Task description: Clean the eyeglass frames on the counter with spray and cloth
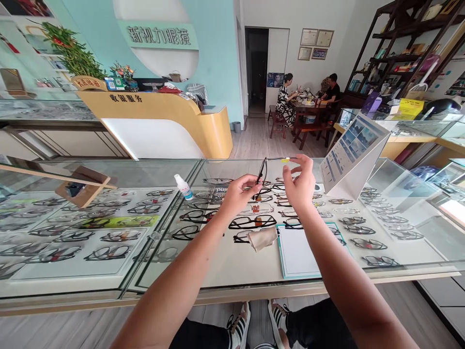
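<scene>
My left hand (240, 192) pinches a pair of dark-framed glasses (262, 173) above the glass display counter (225, 274). One temple of the glasses stretches right toward my right hand (300, 182), whose fingertips are at its end, beside a small yellow-green tag (285, 160). Below my hands, a beige cloth (263, 238) lies on the glass, and a white pad with a teal edge (298, 254) is just right of it. A white spray bottle with a blue base (183, 187) stands to the left of my left hand. Rows of glasses show under the glass.
A white and blue tent-shaped display card (354, 154) stands at the right of the counter. At the left is a wooden stand (85, 188). Beyond the counter are a yellow and white reception desk (152, 126) and two people seated at a wooden table (308, 105).
</scene>
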{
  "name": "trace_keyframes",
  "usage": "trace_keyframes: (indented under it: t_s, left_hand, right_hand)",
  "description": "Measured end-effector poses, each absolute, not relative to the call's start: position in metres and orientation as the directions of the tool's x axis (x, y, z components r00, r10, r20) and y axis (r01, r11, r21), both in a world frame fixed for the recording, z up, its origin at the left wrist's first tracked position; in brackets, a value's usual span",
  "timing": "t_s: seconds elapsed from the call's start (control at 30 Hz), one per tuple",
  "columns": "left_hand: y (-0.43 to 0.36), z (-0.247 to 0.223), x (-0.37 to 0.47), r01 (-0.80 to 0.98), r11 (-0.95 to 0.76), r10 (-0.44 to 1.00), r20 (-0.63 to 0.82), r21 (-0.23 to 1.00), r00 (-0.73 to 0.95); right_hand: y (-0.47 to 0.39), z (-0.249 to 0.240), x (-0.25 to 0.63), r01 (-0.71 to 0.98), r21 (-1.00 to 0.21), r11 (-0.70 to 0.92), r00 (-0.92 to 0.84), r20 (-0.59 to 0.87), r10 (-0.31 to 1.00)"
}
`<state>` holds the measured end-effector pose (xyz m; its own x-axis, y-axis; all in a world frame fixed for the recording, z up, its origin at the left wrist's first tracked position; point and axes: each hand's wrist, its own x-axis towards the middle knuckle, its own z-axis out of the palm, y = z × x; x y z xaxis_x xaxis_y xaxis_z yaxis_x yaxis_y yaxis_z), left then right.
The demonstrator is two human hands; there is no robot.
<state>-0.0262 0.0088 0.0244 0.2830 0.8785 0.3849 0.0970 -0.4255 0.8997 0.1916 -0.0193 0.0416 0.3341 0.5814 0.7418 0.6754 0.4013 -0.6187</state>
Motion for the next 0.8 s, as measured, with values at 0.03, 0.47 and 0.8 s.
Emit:
trace_keyframes:
  t_s: [0.03, 0.47, 0.8]
  left_hand:
    - [0.009, 0.024, -0.026, 0.079, -0.421, 0.875, 0.381, 0.903, 0.3]
    - [0.003, 0.032, -0.018, 0.006, -0.424, 0.878, 0.41, 0.906, 0.247]
    - [-0.003, 0.03, -0.015, 0.016, -0.409, 0.895, 0.398, 0.912, 0.201]
  right_hand:
    - [-0.019, 0.042, 0.192, 0.679, -0.605, 0.416, 0.32, 0.754, 0.573]
    - [-0.028, 0.043, 0.173, 0.721, -0.547, 0.424, 0.078, 0.673, 0.736]
    - [-0.022, 0.035, 0.179, 0.768, -0.513, 0.383, 0.089, 0.678, 0.73]
